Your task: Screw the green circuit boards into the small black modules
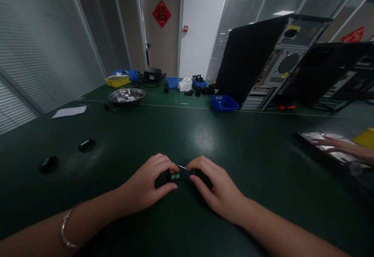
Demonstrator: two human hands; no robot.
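My left hand (153,177) is closed around a small black casing (175,176) with a green circuit board showing in it, low over the table. Beside it my right hand (214,185) has thumb and fingers curled together around something dark, mostly hidden by the fingers. A thin bright strip (183,167) runs between the two hands; I cannot tell what it belongs to. To the left lie two similar black devices, one with a pale window (87,144) and one nearer and blurred (48,164).
A steel bowl (126,96) and a white paper (69,112) lie at the back left. A blue bin (224,103) stands before a black computer tower (254,54). At the right, another person's hand (340,146) rests on a tray with pale contents (314,136).
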